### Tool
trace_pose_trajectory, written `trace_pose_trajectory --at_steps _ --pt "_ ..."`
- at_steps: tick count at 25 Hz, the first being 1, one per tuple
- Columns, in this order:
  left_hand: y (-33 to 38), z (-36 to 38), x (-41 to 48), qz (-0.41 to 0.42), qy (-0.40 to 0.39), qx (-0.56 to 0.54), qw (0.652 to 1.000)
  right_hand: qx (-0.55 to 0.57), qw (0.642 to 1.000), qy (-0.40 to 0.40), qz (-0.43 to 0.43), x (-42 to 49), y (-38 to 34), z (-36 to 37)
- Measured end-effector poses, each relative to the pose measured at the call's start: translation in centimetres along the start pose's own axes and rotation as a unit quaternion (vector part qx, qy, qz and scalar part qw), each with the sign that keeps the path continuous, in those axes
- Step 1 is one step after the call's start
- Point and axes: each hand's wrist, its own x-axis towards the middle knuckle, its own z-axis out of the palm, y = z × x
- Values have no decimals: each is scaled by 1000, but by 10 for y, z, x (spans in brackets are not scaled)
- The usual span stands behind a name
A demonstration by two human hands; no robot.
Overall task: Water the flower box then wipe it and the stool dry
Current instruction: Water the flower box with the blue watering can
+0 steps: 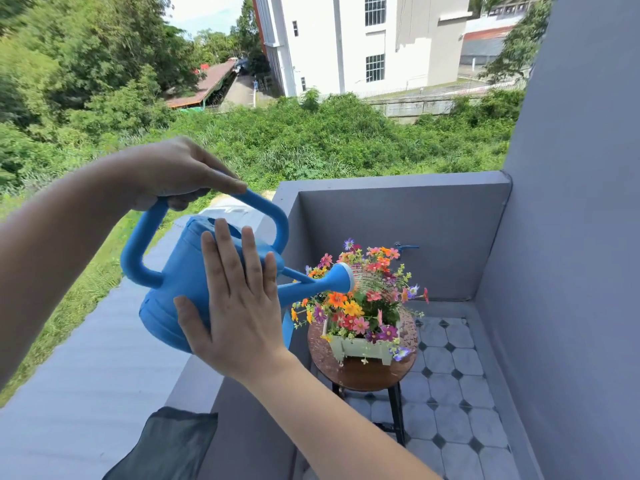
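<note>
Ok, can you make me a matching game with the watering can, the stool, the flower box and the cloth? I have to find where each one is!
Things:
1. watering can
2. flower box
3. stool
4. dark cloth

Places:
A. on the tiled floor
B. draped over the balcony wall
C. held in the left hand, right hand flat on its side
D. on the round seat

Pairs: 1-C, 2-D, 3-A, 4-B

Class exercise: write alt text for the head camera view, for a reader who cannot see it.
A person tilts a blue watering can, left hand gripping its handle and right hand flat against its side, spraying water over a flower box on a round, wet stool in a tiled balcony corner.
</note>
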Motion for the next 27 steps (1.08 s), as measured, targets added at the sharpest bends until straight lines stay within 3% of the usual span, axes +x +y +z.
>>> trace_pose_trajectory --at_steps 5,9,13,17,22,27 --pt "-55 9 -4 50 24 -159 986 -18 1000 14 2 -3 9 27" --pt "-91 35 -4 56 93 -253 961 -23 999 29 10 -8 22 44" --pt "-118 53 1 72 157 -322 931 -9 999 27 22 -5 34 63" --pt "-138 73 5 71 238 -324 913 23 999 6 38 0 47 83" --pt "-189 105 17 21 332 -249 909 40 992 -115 39 -11 68 134" --pt "-228 157 26 -47 380 -198 902 43 956 -288 46 -35 99 161"
